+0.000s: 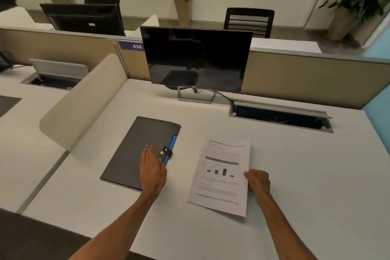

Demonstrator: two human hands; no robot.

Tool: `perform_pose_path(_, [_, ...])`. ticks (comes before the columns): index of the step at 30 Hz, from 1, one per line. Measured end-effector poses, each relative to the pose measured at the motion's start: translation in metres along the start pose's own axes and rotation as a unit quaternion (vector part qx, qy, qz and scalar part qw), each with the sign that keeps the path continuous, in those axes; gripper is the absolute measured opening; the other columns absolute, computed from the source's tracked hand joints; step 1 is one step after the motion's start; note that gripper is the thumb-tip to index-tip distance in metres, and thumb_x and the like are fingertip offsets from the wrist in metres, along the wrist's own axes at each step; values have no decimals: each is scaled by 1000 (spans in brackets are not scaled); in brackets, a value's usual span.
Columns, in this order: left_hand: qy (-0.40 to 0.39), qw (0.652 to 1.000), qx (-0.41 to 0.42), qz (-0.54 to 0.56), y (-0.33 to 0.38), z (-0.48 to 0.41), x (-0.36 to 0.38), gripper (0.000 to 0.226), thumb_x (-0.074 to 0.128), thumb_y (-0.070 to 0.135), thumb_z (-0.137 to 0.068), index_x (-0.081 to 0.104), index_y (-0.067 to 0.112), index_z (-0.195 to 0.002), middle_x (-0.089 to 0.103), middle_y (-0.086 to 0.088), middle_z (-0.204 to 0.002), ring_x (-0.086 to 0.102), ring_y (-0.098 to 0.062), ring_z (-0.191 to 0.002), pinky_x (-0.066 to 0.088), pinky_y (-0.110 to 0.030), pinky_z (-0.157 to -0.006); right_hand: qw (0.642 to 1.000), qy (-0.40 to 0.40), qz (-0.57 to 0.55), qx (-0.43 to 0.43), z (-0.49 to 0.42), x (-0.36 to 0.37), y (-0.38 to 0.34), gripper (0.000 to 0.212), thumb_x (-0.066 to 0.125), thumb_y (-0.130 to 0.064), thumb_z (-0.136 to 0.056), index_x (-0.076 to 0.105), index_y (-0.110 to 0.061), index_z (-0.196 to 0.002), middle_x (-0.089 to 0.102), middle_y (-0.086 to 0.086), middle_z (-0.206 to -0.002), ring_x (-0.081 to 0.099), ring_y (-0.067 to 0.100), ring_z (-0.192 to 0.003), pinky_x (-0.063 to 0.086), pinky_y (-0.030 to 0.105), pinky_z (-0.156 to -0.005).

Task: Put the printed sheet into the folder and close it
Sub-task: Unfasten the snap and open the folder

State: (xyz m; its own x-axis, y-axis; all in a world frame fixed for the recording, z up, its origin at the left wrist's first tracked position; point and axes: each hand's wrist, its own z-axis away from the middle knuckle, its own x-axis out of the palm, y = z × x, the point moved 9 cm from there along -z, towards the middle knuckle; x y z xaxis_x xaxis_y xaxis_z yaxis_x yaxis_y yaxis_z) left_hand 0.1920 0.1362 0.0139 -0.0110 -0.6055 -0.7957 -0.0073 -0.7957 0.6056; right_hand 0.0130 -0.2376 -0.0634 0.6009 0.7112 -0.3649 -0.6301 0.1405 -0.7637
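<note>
Black and shut, the folder [137, 152] lies flat on the white desk [295, 175], its blue inner edge showing along the side nearest the strap fastener [166, 151]. The left hand [153, 172] rests on the cover with its grip spread, fingers flat and reaching toward that fastener just ahead of the fingertips; it pinches nothing. Well to the right of it, the printed sheet [221, 175] lies face up on the desk, clear of the folder. The right hand [258, 182] has its grip pressed on the sheet's right edge, thumb on top and fingers seemingly tucked beneath, so the paper looks pinched there, though the underside is hidden.

By my judgement the task stands at its opening step: the folder is not yet open and the sheet is not yet inside. The next move calls for the left grip to free the strap from its stud and lift the cover away, while the right grip keeps the sheet flat enough to slide in under the cover without creasing. A dark monitor [196, 59] stands beyond both hands.
</note>
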Motion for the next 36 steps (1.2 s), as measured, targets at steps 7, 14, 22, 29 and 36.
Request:
perform_pose_path(7, [-138,976,-15,-168,-34,-11,20,66,34,37,-119,12,9,-173,7,-10,-182,6,-32,-171,13,-50,-139,999,-20,33,-9,3,14,-2,21,64,-5,-95,63,-4,-74,77,30,-93,66,30,-75,54,39,-72])
perform_pose_path(14, [-181,950,22,-253,-38,-16,34,65,32,36,-119,9,9,-174,4,-12,-183,8,-33,-170,14,-51,-139,999,-12,34,6,0,12,1,18,66,-4,-93,70,13,-89,77,28,-92,66,30,-74,59,44,-74])
perform_pose_path(22, [-241,897,125,-349,-33,-24,38,70,29,42,-119,-1,13,-175,-3,-8,-183,3,-37,-170,9,-54,-139,999,12,27,11,5,7,6,17,65,-5,-95,65,-3,-79,72,21,-83,65,31,-73,58,45,-74])
perform_pose_path(29, [-297,847,168,-408,-31,-24,41,76,41,30,-118,-7,12,-174,-6,-12,-183,14,-59,-162,43,-61,-125,998,61,15,15,9,-5,23,36,64,-8,-96,52,-10,-62,66,17,-70,58,27,-62,52,38,-68])
perform_pose_path(36, [-253,865,166,-402,-28,-17,36,83,47,-3,-111,-10,1,-172,-9,-21,-181,25,-55,-161,57,-50,-114,998,46,35,25,13,-9,40,27,65,-10,-98,65,12,-81,75,32,-92,74,45,-81,64,65,-80])
